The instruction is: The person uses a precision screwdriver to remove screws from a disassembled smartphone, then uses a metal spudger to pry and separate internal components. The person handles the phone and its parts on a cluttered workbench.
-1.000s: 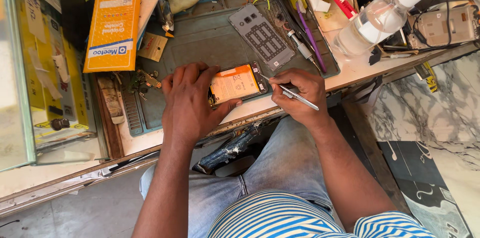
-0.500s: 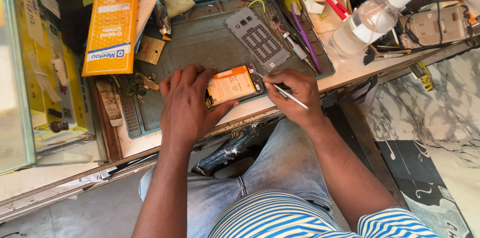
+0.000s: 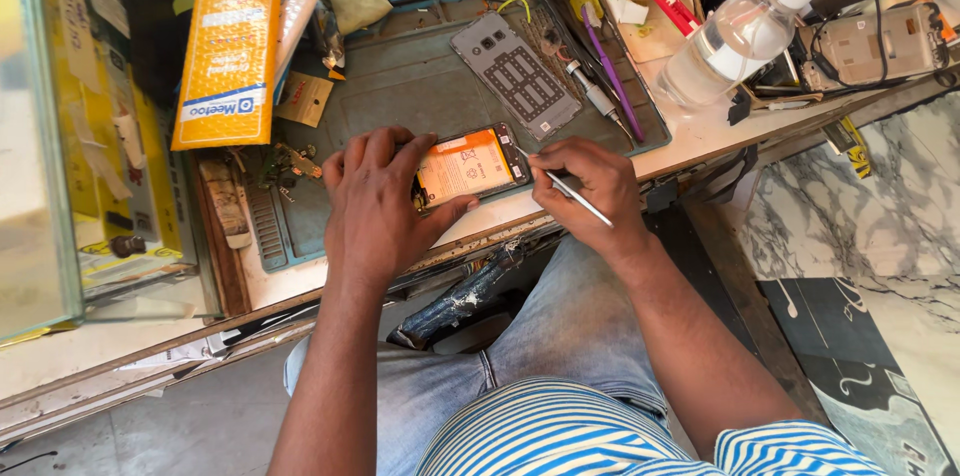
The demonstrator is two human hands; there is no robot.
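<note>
An opened black smartphone with an exposed orange battery (image 3: pixel 468 166) is pinned flat by the left hand (image 3: pixel 378 208) at the near bench edge. A thin metal tool (image 3: pixel 568 186) is gripped by the right hand (image 3: pixel 590 186), its tip at the phone's right edge. The grey back cover (image 3: pixel 516 76) lies removed, farther off on the grey-green work mat (image 3: pixel 400 86); the battery is still seated. A clear spray bottle (image 3: pixel 735 31) stands far right.

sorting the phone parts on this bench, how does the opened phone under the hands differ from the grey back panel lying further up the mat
The opened phone shows an orange battery; the grey back panel is plain grey with a grid of cut-outs. The phone is pinned by the left hand and worked on with a thin tool in the right hand; the panel lies untouched. Both lie flat on the grey-green mat.
</note>
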